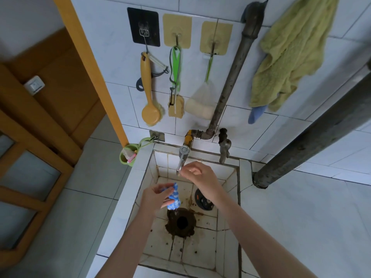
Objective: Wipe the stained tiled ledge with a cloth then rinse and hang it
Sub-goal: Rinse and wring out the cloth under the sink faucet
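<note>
My left hand grips a bunched blue-and-white cloth over the tiled basin, just above the dark rusty drain hole. Above it, my right hand pinches the tip of the chrome tap lever. I see no water stream. The white tiled ledge runs along the basin's left side.
A yellow brush, a green tool and a mesh-bagged soap hang on wall hooks. A green towel hangs at upper right. A second old tap, a thick pipe, a green cup and a black drain cover surround the basin.
</note>
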{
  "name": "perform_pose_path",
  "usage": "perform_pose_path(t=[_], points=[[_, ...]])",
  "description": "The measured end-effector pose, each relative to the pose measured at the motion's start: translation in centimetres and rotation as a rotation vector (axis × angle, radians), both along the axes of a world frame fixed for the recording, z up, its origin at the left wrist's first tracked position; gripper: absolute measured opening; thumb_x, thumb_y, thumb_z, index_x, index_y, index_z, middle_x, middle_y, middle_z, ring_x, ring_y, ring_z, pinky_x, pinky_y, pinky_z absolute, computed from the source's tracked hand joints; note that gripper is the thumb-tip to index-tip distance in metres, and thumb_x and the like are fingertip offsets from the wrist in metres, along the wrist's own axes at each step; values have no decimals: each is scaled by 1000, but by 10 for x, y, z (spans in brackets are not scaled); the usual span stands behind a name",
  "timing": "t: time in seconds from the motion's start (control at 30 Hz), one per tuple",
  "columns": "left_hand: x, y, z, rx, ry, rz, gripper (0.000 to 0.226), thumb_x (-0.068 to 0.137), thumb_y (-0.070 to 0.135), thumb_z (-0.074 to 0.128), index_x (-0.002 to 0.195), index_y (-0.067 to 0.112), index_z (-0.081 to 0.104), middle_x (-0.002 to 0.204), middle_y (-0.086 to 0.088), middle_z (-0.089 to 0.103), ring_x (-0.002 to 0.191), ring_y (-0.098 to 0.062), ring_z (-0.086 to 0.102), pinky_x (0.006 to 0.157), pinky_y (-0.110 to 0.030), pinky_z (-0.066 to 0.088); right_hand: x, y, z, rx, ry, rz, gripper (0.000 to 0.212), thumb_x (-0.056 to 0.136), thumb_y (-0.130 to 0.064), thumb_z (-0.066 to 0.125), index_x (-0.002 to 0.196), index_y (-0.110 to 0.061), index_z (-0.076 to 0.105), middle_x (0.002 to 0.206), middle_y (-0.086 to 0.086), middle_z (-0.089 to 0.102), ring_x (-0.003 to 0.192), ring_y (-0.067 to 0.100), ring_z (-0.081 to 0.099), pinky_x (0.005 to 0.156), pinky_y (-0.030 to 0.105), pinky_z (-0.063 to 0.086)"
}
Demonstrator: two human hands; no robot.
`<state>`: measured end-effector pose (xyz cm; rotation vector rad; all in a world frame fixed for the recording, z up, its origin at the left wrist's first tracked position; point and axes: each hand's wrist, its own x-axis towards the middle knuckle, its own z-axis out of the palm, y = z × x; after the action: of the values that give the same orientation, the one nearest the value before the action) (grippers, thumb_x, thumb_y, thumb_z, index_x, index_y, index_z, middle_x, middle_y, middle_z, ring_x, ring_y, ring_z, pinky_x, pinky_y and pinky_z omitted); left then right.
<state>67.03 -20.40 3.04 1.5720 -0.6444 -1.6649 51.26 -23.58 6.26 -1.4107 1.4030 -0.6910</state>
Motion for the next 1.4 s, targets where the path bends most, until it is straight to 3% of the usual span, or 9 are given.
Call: perform_pose_path(t=[0.2,0.33,0.6,0.7,0.97,1.13,1.23,1.3,1.4], points=[[-2,14,17,-2,58,-178,20,81,5,63,100,5,66,99,-15,69,85,-22,69,64,-22,56,-17,43,-28,155,284,371,75,75,-32,74,139,-24,35,132,-13,37,123,6,34,108,30,30],[-5,18,26,25,172,-124,19,81,5,62,99,5,65,100,-16,69,87,-24,69,66,-23,57,-14,49,-22,137,220,310,49,82,-25,69,126,-15,49,105,-19,48,95,-3,49,85,9,40],[-10,29,34,64,155,-24,18,82,2,60,100,3,63,100,-18,67,76,-21,69,58,-21,56,-35,47,1,68,179,224,15,86,-13,61,100,-14,56,97,12,63,91,27,63,83,37,53],[-18,35,36,78,215,-20,20,84,5,59,104,4,61,98,-15,67,75,-21,69,62,-26,58,-36,45,12,79,139,174,21,87,-9,58,107,-7,57,99,10,61,91,20,61,83,29,54],[-48,34,48,156,557,120,28,86,8,57,113,-2,55,109,-20,63,97,-34,65,65,-35,58,-15,46,24,367,-445,-341,21,92,2,43,109,-6,53,117,24,57,110,37,56,100,44,46],[-52,37,51,31,344,182,34,77,-3,64,109,0,54,104,-20,65,83,-27,69,55,-21,55,-15,48,18,388,-609,-441,15,90,-3,44,93,-8,57,97,15,55,92,31,58,88,40,48],[-56,38,48,-22,169,236,42,73,-4,68,110,6,51,103,-17,64,87,-29,67,56,-22,56,-11,52,18,416,-648,-490,26,83,-35,67,89,-12,57,88,8,59,83,22,61,78,32,53],[-60,40,46,-66,109,161,42,73,-3,69,112,4,53,100,-15,66,87,-26,67,63,-23,57,-9,55,12,452,-630,-503,43,78,-38,72,104,-10,55,100,11,61,91,26,63,86,38,54],[-70,44,45,-110,49,80,35,78,3,67,112,5,59,97,-9,68,87,-20,68,67,-25,56,-8,60,6,446,-613,-493,21,94,-23,54,114,-17,52,116,13,57,106,30,59,97,48,48]])
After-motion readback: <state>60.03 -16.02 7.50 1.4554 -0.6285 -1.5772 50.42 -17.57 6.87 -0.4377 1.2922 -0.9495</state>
